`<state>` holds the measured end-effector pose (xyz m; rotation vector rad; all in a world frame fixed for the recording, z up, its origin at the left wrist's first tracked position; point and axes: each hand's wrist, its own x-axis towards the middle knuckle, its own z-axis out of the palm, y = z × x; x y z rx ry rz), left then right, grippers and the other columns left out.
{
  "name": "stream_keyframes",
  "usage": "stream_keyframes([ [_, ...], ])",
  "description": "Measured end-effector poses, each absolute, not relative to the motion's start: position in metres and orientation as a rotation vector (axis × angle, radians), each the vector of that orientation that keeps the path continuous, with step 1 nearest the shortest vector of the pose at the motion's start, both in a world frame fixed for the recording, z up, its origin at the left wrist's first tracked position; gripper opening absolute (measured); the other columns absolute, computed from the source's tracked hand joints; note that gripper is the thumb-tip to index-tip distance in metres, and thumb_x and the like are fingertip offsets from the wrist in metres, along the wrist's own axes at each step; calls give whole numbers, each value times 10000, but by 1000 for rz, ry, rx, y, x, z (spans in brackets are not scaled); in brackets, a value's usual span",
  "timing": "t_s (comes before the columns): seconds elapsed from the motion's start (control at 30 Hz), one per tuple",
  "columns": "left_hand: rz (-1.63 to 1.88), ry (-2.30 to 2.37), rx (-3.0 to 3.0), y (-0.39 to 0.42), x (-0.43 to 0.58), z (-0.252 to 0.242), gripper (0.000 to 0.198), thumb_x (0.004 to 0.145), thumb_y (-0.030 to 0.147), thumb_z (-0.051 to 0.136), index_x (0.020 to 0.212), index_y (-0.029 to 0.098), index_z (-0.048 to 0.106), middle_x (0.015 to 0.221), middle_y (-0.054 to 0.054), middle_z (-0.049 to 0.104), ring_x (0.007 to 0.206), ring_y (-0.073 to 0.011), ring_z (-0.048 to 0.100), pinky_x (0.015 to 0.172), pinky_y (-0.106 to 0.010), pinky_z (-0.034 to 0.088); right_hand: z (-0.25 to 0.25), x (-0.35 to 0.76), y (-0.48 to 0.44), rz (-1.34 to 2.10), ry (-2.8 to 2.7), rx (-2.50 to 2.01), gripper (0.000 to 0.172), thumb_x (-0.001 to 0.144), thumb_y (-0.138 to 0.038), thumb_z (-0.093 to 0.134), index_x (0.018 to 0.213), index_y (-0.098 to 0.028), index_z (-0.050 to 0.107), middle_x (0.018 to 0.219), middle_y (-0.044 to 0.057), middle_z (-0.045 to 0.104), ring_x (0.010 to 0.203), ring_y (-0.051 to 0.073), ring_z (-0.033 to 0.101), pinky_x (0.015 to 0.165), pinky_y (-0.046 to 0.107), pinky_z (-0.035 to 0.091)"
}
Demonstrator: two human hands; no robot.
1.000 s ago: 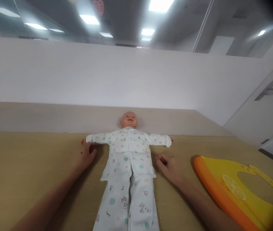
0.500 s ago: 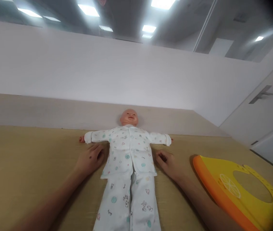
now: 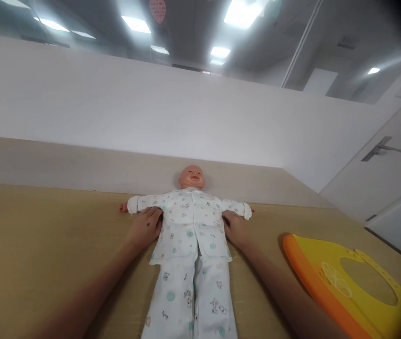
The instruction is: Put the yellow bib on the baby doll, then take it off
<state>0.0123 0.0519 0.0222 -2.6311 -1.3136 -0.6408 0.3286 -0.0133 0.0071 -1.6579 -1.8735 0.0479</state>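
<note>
A baby doll (image 3: 192, 226) lies on its back in a white printed top and trousers, arms spread wide, head pointing away from me. My left hand (image 3: 148, 227) presses against the side of its torso just below the outstretched arm, fingers curled and fingertips hidden at the cloth. On the opposite side, my right hand (image 3: 234, 227) grips the torso under the other arm, its fingers bent and partly hidden. The doll rests flat on the surface between my forearms.
A yellow silicone bib (image 3: 355, 278) with an orange catch pocket lies on the wood-look tabletop (image 3: 62, 235) to the right. Behind the doll's head runs a pale ledge (image 3: 80, 165) against a white wall (image 3: 151, 108). A door handle (image 3: 380, 148) shows at far right.
Both my hands have moved inward and slightly forward, from beside the doll to contact with its sides under the arms. The camera view has shifted a little.
</note>
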Motion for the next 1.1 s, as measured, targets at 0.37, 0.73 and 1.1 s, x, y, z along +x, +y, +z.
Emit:
stream_keyframes([
  [0.37,-778,-1641,-2463,61,6,11,286,843,198,425,1091,129,549,1096,-131,658,1038,-281,595,858,-387,463,1,337,-10,152,-1569,-1789,237,783,-163,446,910,-179,646,973,42,678,925,197,596,831,303,427],
  [0.73,-664,-1946,-2380,52,7,24,357,849,245,407,1175,157,520,1067,-122,688,985,-290,636,742,-363,468,5,352,-16,149,-1487,-2122,220,854,-237,444,961,-188,629,806,54,653,730,177,588,634,245,365],
  [1.1,-530,-2071,-2369,50,7,30,306,863,309,393,1128,199,500,933,-97,707,852,-286,656,607,-306,398,11,348,-20,146,-1584,-2141,212,870,-248,434,918,-185,630,809,50,658,713,165,567,594,228,290],
])
